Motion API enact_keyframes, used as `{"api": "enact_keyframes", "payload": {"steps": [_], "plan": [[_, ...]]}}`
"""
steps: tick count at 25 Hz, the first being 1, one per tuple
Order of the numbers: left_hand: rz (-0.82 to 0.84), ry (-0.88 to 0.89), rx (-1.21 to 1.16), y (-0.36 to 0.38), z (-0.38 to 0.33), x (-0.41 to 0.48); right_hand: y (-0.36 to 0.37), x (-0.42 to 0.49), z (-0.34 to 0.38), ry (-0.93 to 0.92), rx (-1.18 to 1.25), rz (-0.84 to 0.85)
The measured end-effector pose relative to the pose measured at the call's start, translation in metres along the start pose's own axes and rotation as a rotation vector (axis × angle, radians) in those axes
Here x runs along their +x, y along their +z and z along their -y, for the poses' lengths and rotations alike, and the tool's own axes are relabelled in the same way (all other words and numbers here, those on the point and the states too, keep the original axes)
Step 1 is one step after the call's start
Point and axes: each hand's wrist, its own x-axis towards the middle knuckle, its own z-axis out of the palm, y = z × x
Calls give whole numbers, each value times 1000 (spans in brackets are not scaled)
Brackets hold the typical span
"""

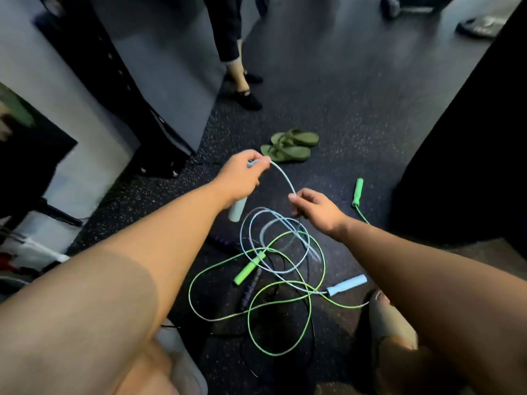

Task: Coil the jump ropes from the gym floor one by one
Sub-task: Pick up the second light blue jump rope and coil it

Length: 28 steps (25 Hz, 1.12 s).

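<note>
My left hand grips one handle of the light blue jump rope, whose cord arcs from my fingers to my right hand. That hand pinches the cord a short way along. Below the hands the blue cord hangs in loose loops down to its other handle on the floor. A green jump rope lies tangled under it, with one handle in the middle and the other to the right. A dark rope with a purple ribbed handle lies among them.
A pair of green sandals sits on the dark speckled floor just beyond my hands. Another person's legs and dark shoes stand further back. A black rack post rises on the left, and a dark upright mass stands on the right.
</note>
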Motion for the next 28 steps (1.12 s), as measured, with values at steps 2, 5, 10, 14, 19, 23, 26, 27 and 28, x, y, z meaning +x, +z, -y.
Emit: {"api": "enact_keyframes", "payload": {"steps": [2,5,10,14,19,23,26,27,28], "plan": [[-80,21,-112,-29,-24,-13,-13,-12,22,-49,-101,-18],[-64,34,-97,-55,-41,-38,-33,-27,80,-185,-76,-242],[54,-15,-194,-41,-52,-79,-44,-49,144,-307,-183,-270],[84,-6,-351,-19,-40,-88,-40,-57,149,-337,-245,-196],[149,23,-456,-6,-40,-81,-42,-46,132,-332,-347,-44],[259,-72,-664,2,-45,-79,-27,-27,140,-442,-346,34],[388,-124,-762,-6,-48,-71,-19,-17,143,-438,-226,68],[418,-142,-771,-9,-50,-70,-18,-14,142,-420,-190,94],[444,-163,-789,-12,-50,-68,-18,-12,141,-408,-160,132]]}}
